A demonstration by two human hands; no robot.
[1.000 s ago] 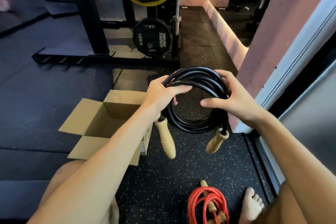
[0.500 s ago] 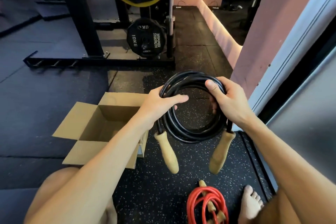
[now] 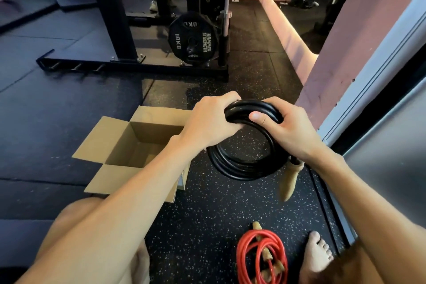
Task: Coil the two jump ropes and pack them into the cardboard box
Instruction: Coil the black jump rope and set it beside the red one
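Both hands hold the coiled black jump rope (image 3: pixel 242 166) upright in the air by its top. My left hand (image 3: pixel 207 120) grips the coil's upper left, my right hand (image 3: pixel 285 127) its upper right, thumb across the strands. One wooden handle (image 3: pixel 291 180) dangles below my right wrist; the other handle is hidden. The open cardboard box (image 3: pixel 138 143) stands on the floor to the left, under my left forearm, and looks empty. A coiled red jump rope (image 3: pixel 262 258) with wooden handles lies on the floor near my right foot.
A black weight rack base (image 3: pixel 133 68) with a 10 kg plate (image 3: pixel 192 40) stands beyond the box. A pink wall (image 3: pixel 341 53) and metal door frame (image 3: pixel 378 71) close the right side. My bare right foot (image 3: pixel 317 256) rests beside the red rope.
Both hands slid up to the top of the black coil and closed together. The coil dropped lower and nearer the box. The left handle has gone out of sight.
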